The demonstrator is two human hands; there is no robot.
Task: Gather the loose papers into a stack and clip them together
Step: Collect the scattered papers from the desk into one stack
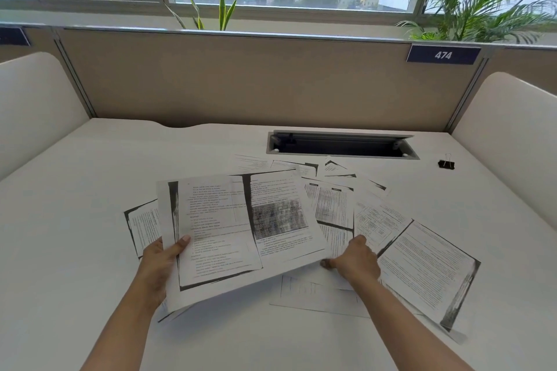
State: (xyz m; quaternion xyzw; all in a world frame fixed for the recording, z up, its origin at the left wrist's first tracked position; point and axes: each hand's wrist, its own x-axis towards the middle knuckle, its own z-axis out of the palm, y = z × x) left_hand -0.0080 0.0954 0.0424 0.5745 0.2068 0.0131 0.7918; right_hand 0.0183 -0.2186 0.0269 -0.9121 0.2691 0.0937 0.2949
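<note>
Pinching a few lifted sheets [217, 229] at their near edge, the left hand [159, 265] grips while the right hand [355, 262] curls onto thin, floppy loose papers [422, 268] strewn across the desk [75, 190], best gathered by their edges.

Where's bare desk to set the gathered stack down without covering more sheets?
Free: the white desk left of the spread, up to the cream side panel, and the strip between the recessed cable tray and the small black binder clip. Crowded: centre and right, where loose printed sheets overlap around both hands.
</note>
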